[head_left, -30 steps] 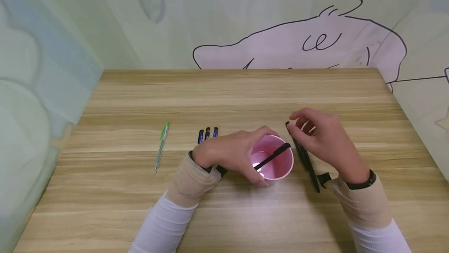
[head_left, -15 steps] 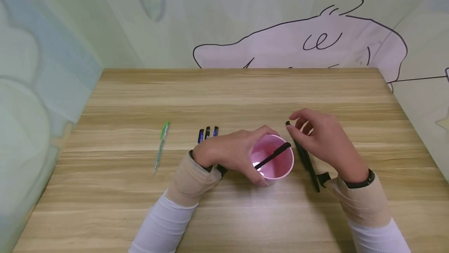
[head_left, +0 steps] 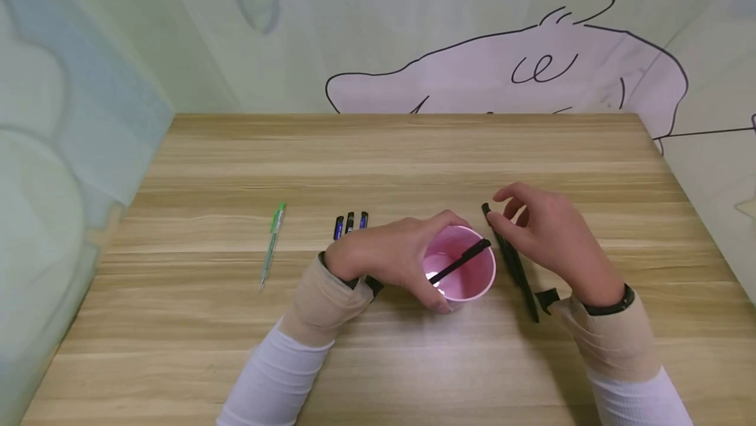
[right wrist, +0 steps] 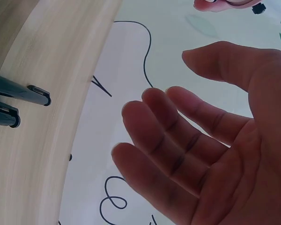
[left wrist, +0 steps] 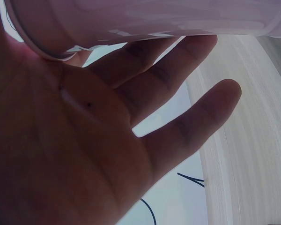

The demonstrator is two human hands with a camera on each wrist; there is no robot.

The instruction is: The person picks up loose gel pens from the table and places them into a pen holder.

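My left hand grips a pink cup by its side, thumb near me and fingers round the far side. In the left wrist view the cup crosses the top, with some fingers spread off it. A black pen leans inside the cup, its capped end at the rim. My right hand hovers over black pens lying right of the cup, and partly hides them. In the right wrist view its fingers are loosely bent and hold nothing; two dark pens lie apart from them.
Several blue and black pens, one a blue-capped pen, lie partly hidden behind my left hand. A clear pen with a green clip lies farther left. The wooden table meets a printed backdrop at its far edge.
My right hand has shifted slightly to the right, and its fingertips stand a little farther from the black pen's end. My left hand and the cup have stayed in place.
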